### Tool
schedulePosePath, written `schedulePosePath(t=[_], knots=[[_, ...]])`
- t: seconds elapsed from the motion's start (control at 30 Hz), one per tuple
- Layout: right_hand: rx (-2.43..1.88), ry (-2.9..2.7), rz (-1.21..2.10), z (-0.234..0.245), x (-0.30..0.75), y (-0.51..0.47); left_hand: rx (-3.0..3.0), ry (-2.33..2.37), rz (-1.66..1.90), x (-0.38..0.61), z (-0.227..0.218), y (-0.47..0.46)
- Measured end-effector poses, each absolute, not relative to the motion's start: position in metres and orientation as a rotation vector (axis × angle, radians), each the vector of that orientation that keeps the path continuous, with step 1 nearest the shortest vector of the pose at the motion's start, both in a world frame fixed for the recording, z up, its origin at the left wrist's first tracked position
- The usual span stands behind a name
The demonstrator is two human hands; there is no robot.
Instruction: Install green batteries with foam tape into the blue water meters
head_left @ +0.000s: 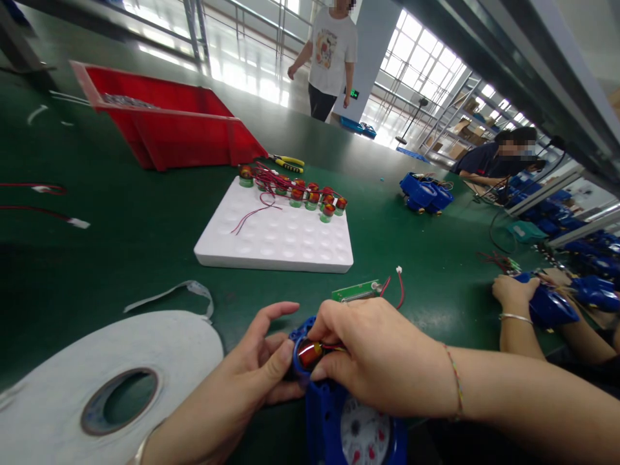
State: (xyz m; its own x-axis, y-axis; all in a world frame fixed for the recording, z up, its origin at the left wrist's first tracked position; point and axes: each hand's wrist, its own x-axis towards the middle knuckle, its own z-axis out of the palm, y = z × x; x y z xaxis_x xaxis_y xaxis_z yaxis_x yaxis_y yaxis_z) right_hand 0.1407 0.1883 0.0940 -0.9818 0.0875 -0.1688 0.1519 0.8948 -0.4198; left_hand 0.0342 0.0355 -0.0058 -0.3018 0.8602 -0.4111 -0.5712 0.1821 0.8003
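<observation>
"Where is the meter, and how is it held?"

"By the near edge of the counter, dial showing. The left hand grasps its collar, thumb on this side, other fingers curled about the outside, forefinger stretched free. I'd say that steadies it."

"And the right hand?"

"Its thumb and forefinger bend in at the collar, either side of the orange cell, which sits in the opening. Whether they pinch the cell, its wires or the collar, I can't tell. Having the meter so near the edge probably lets both hands meet over that opening."

"Why is the board there?"

"It lies just beyond the right hand, likely for easy reach, its lead curling toward the counter's right edge."

"And the tray?"

"Between the near and far edges. Wired cells stand along its far side; the dimples presumably keep them upright."

"What about the rest?"

"The roll lies flat by the near edge, left of the hands. The bin is nearer the far edge, pliers beside its corner, clear of the work, it seems. Toward the right edge, a co-worker's hand holds another meter."
</observation>
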Motion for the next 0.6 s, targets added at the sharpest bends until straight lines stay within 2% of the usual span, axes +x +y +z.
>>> schedulePosePath(t=[0.4,0.6], knots=[[0.170,2.926,-0.659,0.094,0.141,0.186,0.361,1.158,1.504,0.035,0.003,0.036],[0.084,3.043,-0.607,0.110,0.156,0.189,0.271,1.132,1.517,0.037,0.016,0.036]])
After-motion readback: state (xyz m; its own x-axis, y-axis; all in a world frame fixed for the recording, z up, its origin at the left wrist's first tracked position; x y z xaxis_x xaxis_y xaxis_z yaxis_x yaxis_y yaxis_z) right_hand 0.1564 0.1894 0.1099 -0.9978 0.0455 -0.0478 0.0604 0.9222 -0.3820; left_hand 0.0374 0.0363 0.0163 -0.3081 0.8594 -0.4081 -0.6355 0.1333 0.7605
